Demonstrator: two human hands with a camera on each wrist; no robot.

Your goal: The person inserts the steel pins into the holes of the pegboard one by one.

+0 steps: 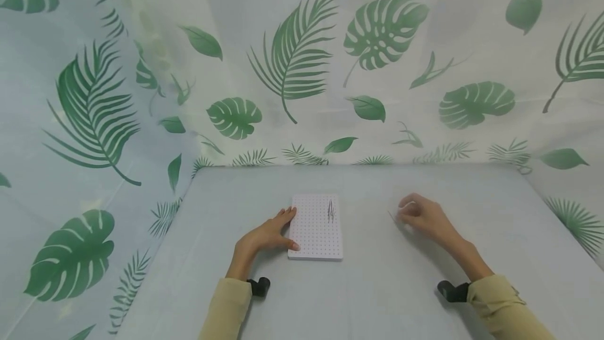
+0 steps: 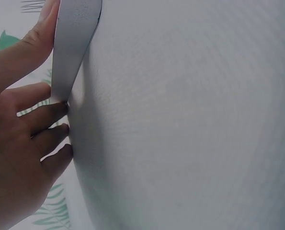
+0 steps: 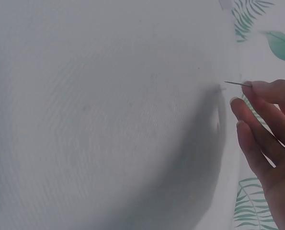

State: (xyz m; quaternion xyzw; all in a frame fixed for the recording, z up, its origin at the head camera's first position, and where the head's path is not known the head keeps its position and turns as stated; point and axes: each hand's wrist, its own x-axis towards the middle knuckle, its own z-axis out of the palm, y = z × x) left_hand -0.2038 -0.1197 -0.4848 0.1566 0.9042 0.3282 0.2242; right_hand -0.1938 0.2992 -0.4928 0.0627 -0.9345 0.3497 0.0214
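Note:
A white board with a grid of small dots or holes lies flat on the table. Several thin dark needles show at its upper right; whether they stand in holes is too small to tell. My left hand rests against the board's left side, thumb on its lower left, fingers spread along the edge. In the left wrist view, the fingertips meet the tabletop beside the board's side wall. Right of the board, my right hand is raised above the table, pinching one thin needle between thumb and forefinger.
The pale covered table reaches back to a curtain printed with green leaves, which also hangs at both sides. Each wrist bears a black camera mount. The right hand casts a shadow on the tabletop.

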